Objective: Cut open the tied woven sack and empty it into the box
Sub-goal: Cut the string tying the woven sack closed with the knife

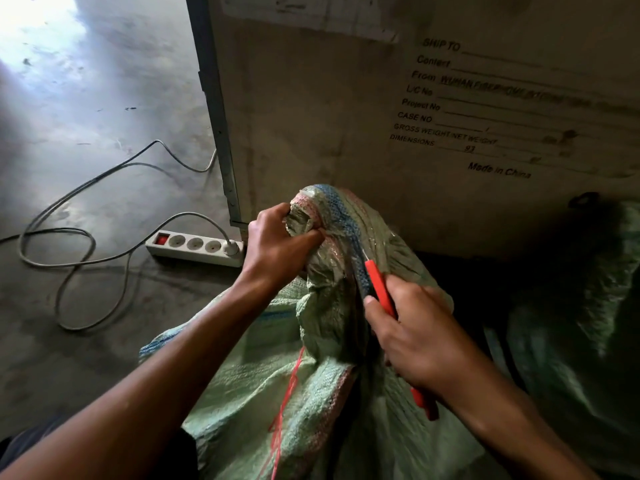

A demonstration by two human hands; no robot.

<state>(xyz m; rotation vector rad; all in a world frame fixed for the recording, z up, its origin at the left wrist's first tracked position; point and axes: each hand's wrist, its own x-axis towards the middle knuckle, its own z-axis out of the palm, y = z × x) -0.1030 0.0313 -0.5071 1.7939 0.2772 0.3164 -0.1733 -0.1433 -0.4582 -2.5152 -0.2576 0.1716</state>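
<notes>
A pale green woven sack [325,375] with blue and pink stripes stands in front of me, its neck bunched up at the top. My left hand [277,247] grips the bunched neck. My right hand [419,334] holds a red utility knife [379,289], whose blade tip rests against the sack just below the neck. A loose red string [287,403] hangs down the sack's front. Behind the sack rises the side of a large box [346,109] printed with shipping text.
A white power strip [195,247] with a plugged-in cable lies on the concrete floor at the box's corner. Its grey cord [83,237] loops across the floor to the left. Another green sack [585,306] sits in shadow on the right.
</notes>
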